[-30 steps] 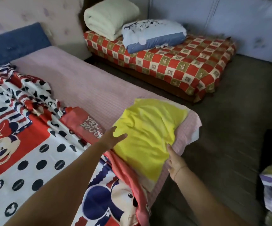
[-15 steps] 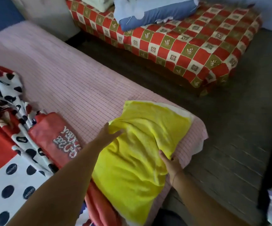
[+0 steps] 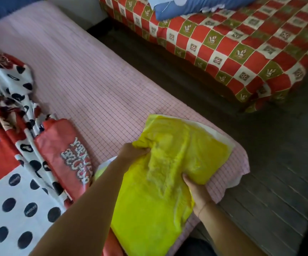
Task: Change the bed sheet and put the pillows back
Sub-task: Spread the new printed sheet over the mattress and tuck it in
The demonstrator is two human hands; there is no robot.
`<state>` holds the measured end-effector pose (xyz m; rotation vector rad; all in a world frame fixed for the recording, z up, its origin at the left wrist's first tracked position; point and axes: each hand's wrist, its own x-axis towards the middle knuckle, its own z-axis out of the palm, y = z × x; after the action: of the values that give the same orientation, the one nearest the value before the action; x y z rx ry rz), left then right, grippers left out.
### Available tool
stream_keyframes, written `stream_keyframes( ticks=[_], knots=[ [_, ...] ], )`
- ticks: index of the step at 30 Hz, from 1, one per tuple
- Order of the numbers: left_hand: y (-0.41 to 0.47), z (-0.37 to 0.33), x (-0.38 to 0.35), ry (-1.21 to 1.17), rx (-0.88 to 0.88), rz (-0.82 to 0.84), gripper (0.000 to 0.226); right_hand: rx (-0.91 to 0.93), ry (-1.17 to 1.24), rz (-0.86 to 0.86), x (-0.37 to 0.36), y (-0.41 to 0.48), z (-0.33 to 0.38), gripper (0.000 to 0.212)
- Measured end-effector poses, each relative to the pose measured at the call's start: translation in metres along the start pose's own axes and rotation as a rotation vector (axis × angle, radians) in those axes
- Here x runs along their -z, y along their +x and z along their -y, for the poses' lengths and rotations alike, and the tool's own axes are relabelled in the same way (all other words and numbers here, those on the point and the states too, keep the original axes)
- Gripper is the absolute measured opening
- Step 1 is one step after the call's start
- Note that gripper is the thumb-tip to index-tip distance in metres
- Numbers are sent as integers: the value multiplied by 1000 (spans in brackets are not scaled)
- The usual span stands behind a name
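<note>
Fingers of the left grip (image 3: 131, 153) are buried in folds of the yellow cloth (image 3: 160, 200); those of the right grip (image 3: 195, 191) go under it. The picture's top edge cuts the blue pillow (image 3: 195, 6). The lettering on the sheet (image 3: 11, 200) is unreadable.

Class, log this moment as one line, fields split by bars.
left hand: grips yellow pillow | right hand: grips yellow pillow | yellow pillow: on pink checked sheet | cartoon sheet: bunched at left

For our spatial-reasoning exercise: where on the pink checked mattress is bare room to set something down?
Free: the pink checked mattress between the crumpled red, white and black-spotted sheet and its floor-side edge. Crowded: the near corner, where the left hand and right hand grip the yellow fuzzy cloth.
</note>
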<state>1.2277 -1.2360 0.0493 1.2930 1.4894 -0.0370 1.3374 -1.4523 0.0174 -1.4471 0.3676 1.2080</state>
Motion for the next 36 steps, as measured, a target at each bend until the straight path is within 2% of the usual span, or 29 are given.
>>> stream_keyframes(
  ticks=[1, 3, 6, 8, 10, 11, 14, 18, 21, 23, 25, 28, 30, 33, 35, 36],
  knots=[
    [-7, -4, 0, -31, -20, 1, 48, 2, 18, 19, 1, -6, 3, 108],
    [-19, -12, 3, -89, -79, 25, 41, 62, 59, 52, 8, -23, 14, 103],
    [-45, -27, 9, -145, -171, 92, 27, 136, 68, 64, 16, -53, 34, 83],
    [-66, -40, 12, -165, -238, 116, 21, 233, 62, 81, 19, -77, 50, 61],
    [-87, -53, 18, -183, -306, 131, 18, 332, 100, 73, 21, -103, 63, 48],
    [-98, -59, 22, -188, -336, 136, 17, 360, 117, 72, 20, -116, 65, 48],
    [-134, -69, 39, -202, -424, 157, 15, 396, 147, 89, 17, -154, 62, 68],
    [-186, -66, 64, -223, -532, 173, 17, 477, 205, 104, 10, -202, 42, 75],
    [-227, -44, 89, -200, -555, 157, 26, 543, 208, 68, 5, -241, 13, 99],
    [-248, -24, 105, -192, -555, 140, 28, 571, 208, 50, 1, -266, -9, 96],
    [-268, -1, 120, -181, -545, 120, 34, 576, 193, 25, -7, -294, -30, 80],
    [-296, 38, 140, -180, -546, 90, 31, 506, 194, 122, -18, -339, -66, 28],
    [-312, 69, 152, -198, -537, 38, 31, 505, 184, 156, -19, -363, -91, 7],
    [-345, 122, 172, -230, -522, -66, 23, 526, 145, 192, -22, -391, -131, 12],
    [-368, 162, 186, -249, -481, -116, 43, 445, 100, 244, -23, -406, -164, 27],
    [-378, 184, 192, -254, -462, -128, 56, 410, 75, 259, -22, -413, -181, 23]
  ],
)
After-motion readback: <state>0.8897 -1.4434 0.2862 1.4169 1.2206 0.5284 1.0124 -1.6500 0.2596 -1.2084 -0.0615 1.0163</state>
